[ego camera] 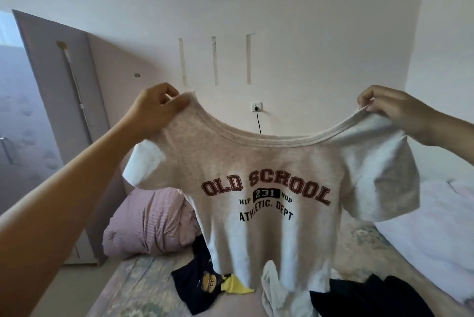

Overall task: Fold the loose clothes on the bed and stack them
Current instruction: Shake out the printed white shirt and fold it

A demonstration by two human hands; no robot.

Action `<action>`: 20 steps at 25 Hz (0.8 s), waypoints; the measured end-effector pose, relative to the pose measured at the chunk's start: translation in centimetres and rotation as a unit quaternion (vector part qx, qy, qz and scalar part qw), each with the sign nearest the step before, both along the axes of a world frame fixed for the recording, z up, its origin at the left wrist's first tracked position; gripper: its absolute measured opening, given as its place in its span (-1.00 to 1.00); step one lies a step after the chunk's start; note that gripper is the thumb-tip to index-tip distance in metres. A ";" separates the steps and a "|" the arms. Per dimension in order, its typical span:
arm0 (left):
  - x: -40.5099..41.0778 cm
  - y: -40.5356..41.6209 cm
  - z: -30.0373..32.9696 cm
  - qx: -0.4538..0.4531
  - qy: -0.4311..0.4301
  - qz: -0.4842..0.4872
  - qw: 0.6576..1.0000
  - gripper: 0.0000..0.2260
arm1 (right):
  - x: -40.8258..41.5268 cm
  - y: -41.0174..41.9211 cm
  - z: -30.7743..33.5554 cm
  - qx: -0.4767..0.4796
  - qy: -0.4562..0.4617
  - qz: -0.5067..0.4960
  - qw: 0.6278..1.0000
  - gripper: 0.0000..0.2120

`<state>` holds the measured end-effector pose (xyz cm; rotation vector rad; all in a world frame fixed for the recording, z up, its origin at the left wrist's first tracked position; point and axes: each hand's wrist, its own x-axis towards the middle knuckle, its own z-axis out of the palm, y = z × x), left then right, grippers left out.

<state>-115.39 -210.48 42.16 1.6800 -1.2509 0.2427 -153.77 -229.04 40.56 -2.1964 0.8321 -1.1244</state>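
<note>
Head view shows the left hand (156,107) pinching one shoulder of a light grey T-shirt (261,188) at the neckline, thumb and curled fingers closed on the fabric, forearm reaching up from the lower left. Opposite, the right hand (395,108) has the same closed grip on the other shoulder, stretching the collar wide. Printed front facing the camera, the shirt hangs in the air above the bed (133,280), its hem over a dark navy garment (202,288), a white garment (273,291) and a black garment (364,296) lying near the bed's near edge.
</note>
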 end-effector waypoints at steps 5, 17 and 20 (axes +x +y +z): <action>-0.3 0.2 1.4 0.036 -0.017 -0.028 0.999 -0.71 | 0.2 0.5 1.0 0.029 -0.002 0.061 0.998 -0.80; -6.5 -3.9 -3.4 0.123 0.244 -0.063 0.960 -0.71 | 10.1 3.6 -1.7 0.237 -0.107 0.029 0.965 -0.85; -9.3 -5.1 -4.7 0.101 0.251 -0.107 0.957 -0.72 | 13.3 4.9 -3.2 0.255 -0.129 0.041 0.957 -0.86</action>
